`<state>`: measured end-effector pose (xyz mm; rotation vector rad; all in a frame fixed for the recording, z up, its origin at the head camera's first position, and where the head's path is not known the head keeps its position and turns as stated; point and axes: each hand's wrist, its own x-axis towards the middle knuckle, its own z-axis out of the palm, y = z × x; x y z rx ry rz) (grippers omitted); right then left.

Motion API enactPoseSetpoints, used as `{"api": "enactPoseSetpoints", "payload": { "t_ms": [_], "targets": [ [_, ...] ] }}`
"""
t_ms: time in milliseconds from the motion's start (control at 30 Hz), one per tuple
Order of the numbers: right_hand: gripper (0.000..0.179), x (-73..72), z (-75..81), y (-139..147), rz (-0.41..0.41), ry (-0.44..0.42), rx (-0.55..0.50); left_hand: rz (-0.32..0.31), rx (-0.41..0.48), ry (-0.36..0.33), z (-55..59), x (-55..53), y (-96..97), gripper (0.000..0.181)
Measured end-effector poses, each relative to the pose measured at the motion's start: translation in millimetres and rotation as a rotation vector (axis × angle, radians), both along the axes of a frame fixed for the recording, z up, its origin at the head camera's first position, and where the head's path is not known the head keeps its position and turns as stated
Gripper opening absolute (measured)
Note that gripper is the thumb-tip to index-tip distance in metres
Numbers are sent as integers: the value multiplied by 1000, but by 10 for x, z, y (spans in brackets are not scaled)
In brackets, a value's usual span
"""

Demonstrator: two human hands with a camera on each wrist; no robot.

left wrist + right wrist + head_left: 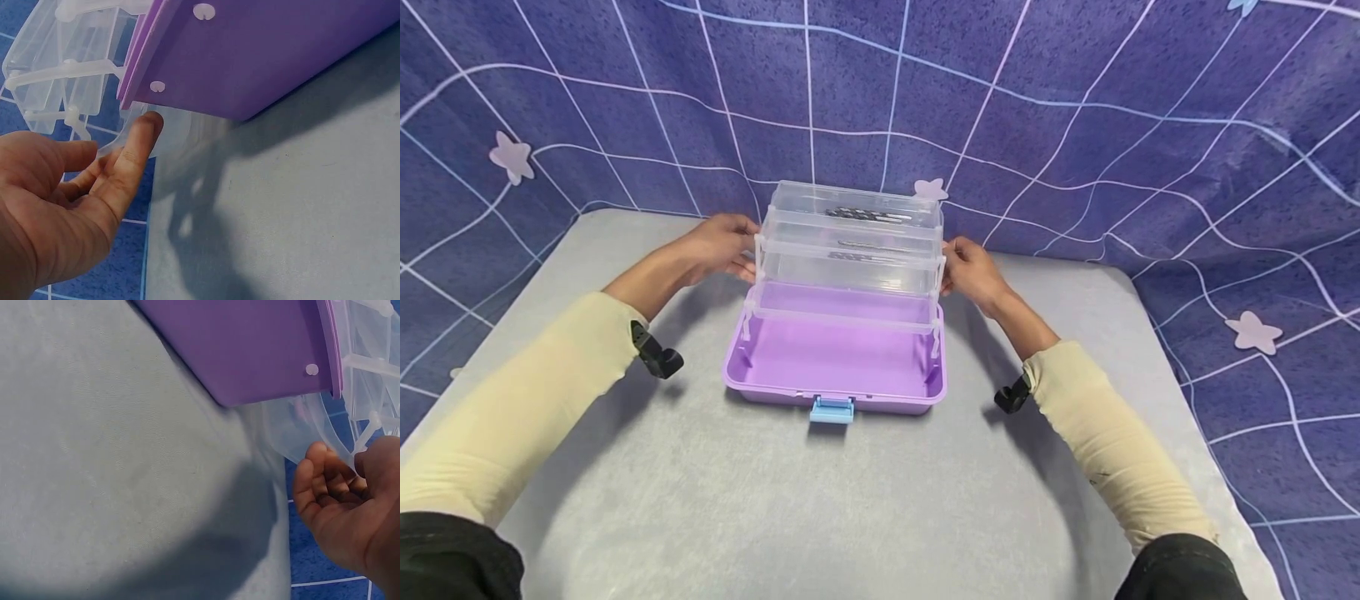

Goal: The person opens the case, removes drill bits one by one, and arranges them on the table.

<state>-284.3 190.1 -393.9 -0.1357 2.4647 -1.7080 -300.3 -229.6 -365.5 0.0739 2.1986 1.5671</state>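
An opened toolbox has a purple base (835, 354) with a light blue latch (832, 410) at the front. Clear tiered trays (850, 268) stand raised above its back half on white side arms. Metal twist drill bits (865, 216) lie in the upper trays. Behind the base hangs a clear lid (172, 128), mostly hidden in the head view. On the left, my left hand (721, 243) holds the lid's edge between thumb and fingers. My right hand (973, 273) grips the opposite edge of the lid (290, 425), its fingers curled.
The box stands on a grey table (865, 508), near its back edge. A purple-blue cloth (850, 92) with grid lines and stars hangs behind and around the table. Black wrist mounts (657, 353) stick out from the cream sleeves (535, 400).
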Motion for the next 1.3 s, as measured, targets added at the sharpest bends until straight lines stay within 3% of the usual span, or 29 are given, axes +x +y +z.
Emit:
{"api": "enactPoseSetpoints", "payload": {
  "t_ms": [433, 700, 1000, 1300],
  "targets": [
    [28, 8, -51, -19, -14, 13, 23, -10, -22, -11, -4, -9, -5, 48],
    [30, -2, -106, -15, -25, 26, 44, -17, 1, -10, -22, 14, 0, 29],
    [33, 4, -145, -26, -28, 30, 29, -29, 2, -21, -38, 9, 10, 34],
    [30, 13, -178, -21, -32, -16, -8, -29, 2, -33, -54, 6, 12, 27]
  ]
}}
